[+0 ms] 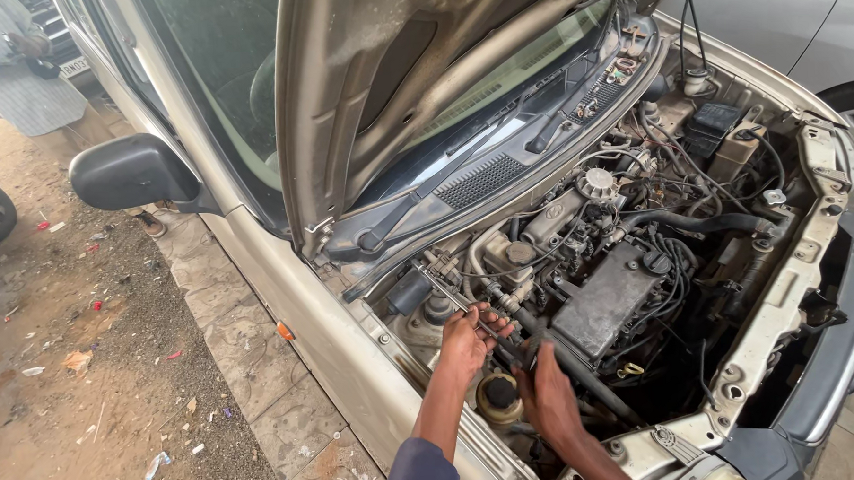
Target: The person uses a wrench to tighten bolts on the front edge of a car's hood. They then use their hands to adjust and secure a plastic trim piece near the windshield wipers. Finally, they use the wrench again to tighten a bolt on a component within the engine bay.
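I am looking down into the open engine bay (636, 261) of a beige car. My left hand (466, 341) is closed around a long thin metal rod (440, 287) that slants from the firewall side down towards me. My right hand (549, 395) sits just below it, fingers curled on the rod's lower end, beside a thick black hose (593, 381). A round yellowish reservoir cap (499, 396) lies between my two wrists. The tip of the rod under my hands is hidden.
The raised bonnet (365, 91) hangs over the left of the bay. The grey engine cover (604, 300), black leads and battery (712, 126) fill the middle. A side mirror (131, 172) sticks out. Another person (14, 65) stands far left, on littered dirt ground (82, 375).
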Demonstrator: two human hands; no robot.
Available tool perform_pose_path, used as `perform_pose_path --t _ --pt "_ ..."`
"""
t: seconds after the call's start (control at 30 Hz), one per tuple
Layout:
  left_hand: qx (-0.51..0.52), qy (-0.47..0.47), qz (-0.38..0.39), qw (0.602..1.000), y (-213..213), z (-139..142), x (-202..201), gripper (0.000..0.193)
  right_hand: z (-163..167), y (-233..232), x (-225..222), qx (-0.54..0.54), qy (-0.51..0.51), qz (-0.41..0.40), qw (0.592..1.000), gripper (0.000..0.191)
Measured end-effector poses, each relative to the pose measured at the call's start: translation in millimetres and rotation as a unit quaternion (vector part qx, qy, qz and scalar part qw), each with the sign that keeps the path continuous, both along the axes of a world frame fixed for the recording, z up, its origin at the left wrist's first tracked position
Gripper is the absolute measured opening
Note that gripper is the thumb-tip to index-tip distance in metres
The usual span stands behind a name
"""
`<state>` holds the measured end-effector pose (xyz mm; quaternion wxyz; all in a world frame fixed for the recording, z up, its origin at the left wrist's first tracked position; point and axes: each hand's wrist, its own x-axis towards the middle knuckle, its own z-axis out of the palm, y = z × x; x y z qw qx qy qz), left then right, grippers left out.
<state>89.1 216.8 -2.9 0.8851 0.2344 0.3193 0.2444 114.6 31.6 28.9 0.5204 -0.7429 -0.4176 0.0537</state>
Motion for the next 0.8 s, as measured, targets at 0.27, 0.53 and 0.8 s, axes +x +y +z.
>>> perform_pose_path --t 0.27,0.53,0.8 --pt "-0.018 0.02 0.023 0.999 -2 -1 3 0.025 27 -28 9 -0.095 0.57 -0.055 0.814 0.04" --pt "-0.024 0.015 0.023 0.999 1 3 -5 0.027 -22 -5 16 0.016 0.707 -0.057 0.704 0.05" --pt "-0.022 -0.004 0.017 1.0 -3 3 -4 0.026 -24 -2 14 0.094 0.868 -0.006 0.488 0.075"
